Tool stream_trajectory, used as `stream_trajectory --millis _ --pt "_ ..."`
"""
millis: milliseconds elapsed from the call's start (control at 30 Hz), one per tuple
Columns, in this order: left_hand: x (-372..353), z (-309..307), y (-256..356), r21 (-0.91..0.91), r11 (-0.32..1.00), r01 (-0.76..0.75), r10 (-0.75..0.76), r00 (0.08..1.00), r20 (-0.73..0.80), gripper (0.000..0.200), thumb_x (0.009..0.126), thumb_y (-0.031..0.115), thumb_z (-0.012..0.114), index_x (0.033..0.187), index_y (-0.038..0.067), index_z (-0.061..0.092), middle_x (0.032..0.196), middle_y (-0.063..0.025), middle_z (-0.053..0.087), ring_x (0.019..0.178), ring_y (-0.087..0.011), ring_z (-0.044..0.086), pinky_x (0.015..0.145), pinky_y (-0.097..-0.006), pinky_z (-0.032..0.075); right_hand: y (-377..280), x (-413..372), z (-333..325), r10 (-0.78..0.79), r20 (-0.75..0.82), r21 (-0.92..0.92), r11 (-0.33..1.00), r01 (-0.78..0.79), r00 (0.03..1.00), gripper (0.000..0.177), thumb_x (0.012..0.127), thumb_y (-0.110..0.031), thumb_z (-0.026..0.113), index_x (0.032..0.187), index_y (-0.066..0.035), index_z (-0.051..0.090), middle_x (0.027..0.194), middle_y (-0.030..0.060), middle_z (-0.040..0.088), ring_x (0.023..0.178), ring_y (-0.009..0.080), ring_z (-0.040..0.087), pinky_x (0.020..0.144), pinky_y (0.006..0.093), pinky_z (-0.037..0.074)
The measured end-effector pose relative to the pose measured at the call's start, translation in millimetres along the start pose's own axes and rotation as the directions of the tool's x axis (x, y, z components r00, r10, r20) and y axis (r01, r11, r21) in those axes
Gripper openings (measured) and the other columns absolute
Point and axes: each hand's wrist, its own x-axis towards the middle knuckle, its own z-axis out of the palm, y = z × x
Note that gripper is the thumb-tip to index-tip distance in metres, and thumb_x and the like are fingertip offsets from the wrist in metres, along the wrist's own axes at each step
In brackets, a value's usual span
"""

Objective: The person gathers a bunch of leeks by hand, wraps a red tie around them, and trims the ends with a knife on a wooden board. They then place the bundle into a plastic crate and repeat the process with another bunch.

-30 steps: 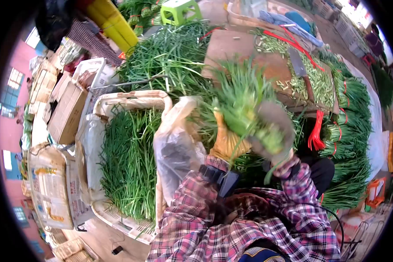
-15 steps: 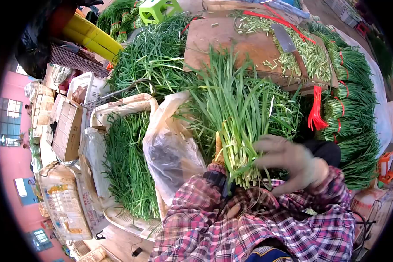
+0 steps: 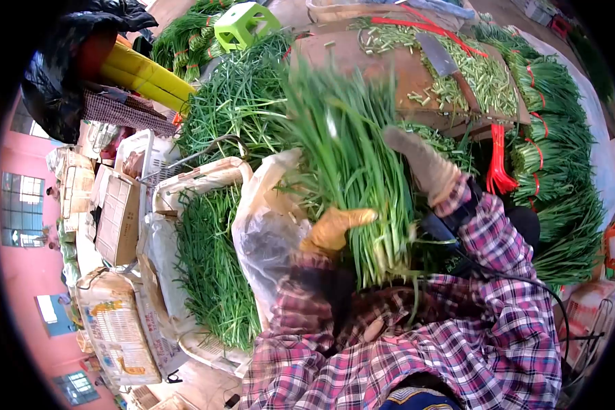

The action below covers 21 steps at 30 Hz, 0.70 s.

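**Bunch (image 3: 362, 164) between left hand (image 3: 335, 229) and right hand (image 3: 420, 164)**

Left hand gripped the bunch low, thumb across front of stems (image 3: 383, 239); its other fingers couldn't be made out. Right hand sat higher, along the leaves' right side, fingers extended; couldn't tell if pinching. Long axis ran outward from torso, butts nearest, blurred tips overlapping board (image 3: 355, 55) in view. Left hand was nearer the butts.
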Motion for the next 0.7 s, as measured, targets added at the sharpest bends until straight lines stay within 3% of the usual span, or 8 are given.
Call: stream_trajectory --millis 100,233,267,467,533,633,667,700 --pt "0.6 24.4 78.6 0.128 0.990 0.055 -0.048 0.997 -0.057 0.051 0.074 0.029 0.074 0.108 -0.005 0.058 0.103 -0.0151 0.064 0.109 -0.0175 0.055 0.101 -0.0396 0.038 -0.1 25.5 -16.3 -0.582 0.149 -0.683 0.525 0.509 0.800 0.044 0.085 -0.036 0.061 0.115 -0.005 0.056 0.106 0.0051 0.062 0.093 0.0140 0.060 0.083 0.0288 0.049" --pt "4.2 32.7 126.1 0.277 0.957 0.081 0.019 0.939 -0.342 0.068 0.062 0.035 0.083 0.113 0.000 0.055 0.107 -0.0099 0.062 0.101 -0.0194 0.057 0.097 -0.0382 0.040 -63.7 -5.3 46.1 -0.683 0.193 -0.806 0.298 0.511 0.704 0.024 0.082 -0.024 0.063 0.097 -0.005 0.065 0.094 0.0045 0.064 0.087 0.0142 0.061 0.079 0.0268 0.050" --pt "0.7 54.2 150.5 0.166 0.970 -0.176 0.183 0.983 -0.028 0.068 0.063 0.030 0.083 0.115 -0.002 0.053 0.104 -0.0091 0.062 0.099 -0.0169 0.057 0.092 -0.0340 0.043 -73.6 -12.2 60.5 -0.729 0.236 -0.786 0.246 0.568 0.643 0.022 0.082 -0.023 0.064 0.097 -0.007 0.065 0.094 0.0044 0.064 0.087 0.0147 0.061 0.078 0.0275 0.050" --pt "-19.1 97.7 187.4 0.310 0.844 -0.437 0.474 0.879 -0.052 0.031 0.069 0.016 0.079 0.092 0.000 0.066 0.082 -0.0079 0.067 0.075 -0.0129 0.064 0.068 -0.0226 0.051 -90.9 -49.8 107.9 -0.689 0.007 -0.629 0.561 0.539 0.725 0.036 0.084 -0.021 0.064 0.117 -0.009 0.055 0.108 0.0105 0.063 0.095 0.0173 0.062 0.080 0.0286 0.052" --pt "-18.5 97.4 184.4 0.249 0.862 -0.442 0.470 0.880 -0.065 0.033 0.068 0.013 0.080 0.094 -0.001 0.065 0.082 -0.0084 0.067 0.076 -0.0134 0.064 0.069 -0.0247 0.052 -69.1 -41.7 79.6 -0.759 0.168 -0.701 0.357 0.617 0.629 0.025 0.079 -0.021 0.065 0.102 -0.010 0.063 0.093 0.0053 0.064 0.086 0.0157 0.062 0.077 0.0294 0.050" --pt "19.5 64.7 133.1 0.279 0.809 -0.517 0.537 0.844 0.008 0.037 0.067 0.015 0.081 0.095 0.000 0.063 0.088 -0.0087 0.066 0.077 -0.0169 0.063 0.068 -0.0269 0.053 -45.8 -16.9 49.0 -0.662 0.743 -0.620 -0.622 0.478 0.101 0.022 0.085 -0.018 0.061 0.104 -0.007 0.059 0.097 0.0049 0.064 0.089 0.0118 0.060 0.073 0.0302 0.051" --pt "23.7 67.4 126.4 0.290 0.815 -0.501 0.522 0.853 0.006 0.039 0.066 0.016 0.081 0.097 0.000 0.063 0.091 -0.0090 0.065 0.080 -0.0181 0.063 0.069 -0.0278 0.052 -26.2 -22.2 61.4 -0.842 0.216 -0.596 0.288 0.750 0.494 0.029 0.087 -0.022 0.059 0.111 -0.008 0.055 0.107 0.0028 0.062 0.091 0.0116 0.060 0.077 0.0282 0.050" --pt "19.5 67.2 121.1 0.387 0.866 -0.316 0.370 0.926 -0.073 0.043 0.065 0.015 0.081 0.100 0.001 0.061 0.093 -0.0088 0.065 0.084 -0.0184 0.062 0.072 -0.0279 0.051 -18.7 -21.4 55.0 -0.812 0.275 -0.543 0.310 0.780 0.514 0.034 0.087 -0.024 0.059 0.116 -0.008 0.052 0.110 0.0016 0.060 0.094 0.0117 0.059 0.081 0.0282 0.048"
